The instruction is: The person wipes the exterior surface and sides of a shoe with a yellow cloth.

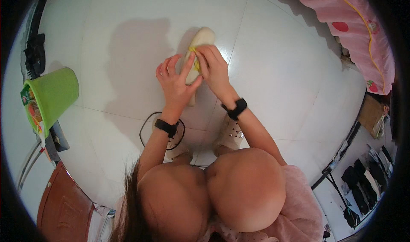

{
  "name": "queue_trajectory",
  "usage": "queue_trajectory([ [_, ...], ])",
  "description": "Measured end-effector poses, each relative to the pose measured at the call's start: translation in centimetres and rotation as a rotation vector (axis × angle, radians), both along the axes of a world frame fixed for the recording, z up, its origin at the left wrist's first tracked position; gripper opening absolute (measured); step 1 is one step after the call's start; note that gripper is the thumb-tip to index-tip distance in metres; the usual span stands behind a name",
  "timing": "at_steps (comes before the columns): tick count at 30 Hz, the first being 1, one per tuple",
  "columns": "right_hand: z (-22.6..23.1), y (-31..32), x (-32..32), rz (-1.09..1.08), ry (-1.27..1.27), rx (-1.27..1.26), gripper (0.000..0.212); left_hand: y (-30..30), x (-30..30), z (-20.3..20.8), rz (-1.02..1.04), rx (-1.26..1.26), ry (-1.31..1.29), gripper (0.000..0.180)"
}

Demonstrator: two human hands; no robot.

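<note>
- Currently, a cream elongated item (205,36), rounded at its far end, is out in front of the crouching person, at or just above the pale tiled floor (277,92); whether it rests there is hard to tell.
- A yellow strip (197,65) lies across and along the middle of the cream item.
- The right hand (217,73) is on the right side of the cream item, its grip closed in a pinch on the yellow strip.
- The left hand (176,85) is on the left side of the cream item, its grip open: index finger and thumb apart against the item, the other fingers spread and curved clear of it.
- A black band circles each wrist, on the near side of the cream item.
- A thin black cord (140,135) loops nearer the person than the cream item, partly behind the left wrist.
- Perforated pale clogs (230,133) and bare knees (245,186) come nearer still than the item.
- Well to the left of the cream item stands a green bin (60,90) with colourful packaging (34,109) in it.
- Well to the item's right hangs pink cloth (346,11) with strawberry motifs and a yellow line.
</note>
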State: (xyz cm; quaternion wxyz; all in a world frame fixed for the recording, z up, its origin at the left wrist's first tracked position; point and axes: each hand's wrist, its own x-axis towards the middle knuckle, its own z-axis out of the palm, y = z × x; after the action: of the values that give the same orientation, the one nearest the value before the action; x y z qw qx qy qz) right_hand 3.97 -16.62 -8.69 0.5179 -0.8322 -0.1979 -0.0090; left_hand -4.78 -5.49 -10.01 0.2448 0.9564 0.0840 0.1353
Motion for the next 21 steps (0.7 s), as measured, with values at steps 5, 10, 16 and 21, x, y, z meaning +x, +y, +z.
queue_trajectory([
  [5, 0.2, -1.9, 3.0, -0.089, 0.039, -0.117, 0.012, -1.0, -0.1, 0.2, -0.032, 0.006, -0.042, 0.065],
  [10, -0.1, -1.4, 1.8, -0.091, 0.052, 0.02, 0.011, -1.4, -0.2, 0.2, -0.021, 0.006, -0.025, 0.066],
  [16, 0.2, 0.6, 2.6, -0.072, -0.037, 0.025, 0.008, -1.3, 0.2, 0.4, 0.005, -0.012, -0.012, 0.065],
  [21, 0.5, 0.5, 3.6, -0.19, 0.021, -0.014, 0.01, -1.1, -0.1, 0.5, -0.033, 0.058, -0.028, 0.067],
])
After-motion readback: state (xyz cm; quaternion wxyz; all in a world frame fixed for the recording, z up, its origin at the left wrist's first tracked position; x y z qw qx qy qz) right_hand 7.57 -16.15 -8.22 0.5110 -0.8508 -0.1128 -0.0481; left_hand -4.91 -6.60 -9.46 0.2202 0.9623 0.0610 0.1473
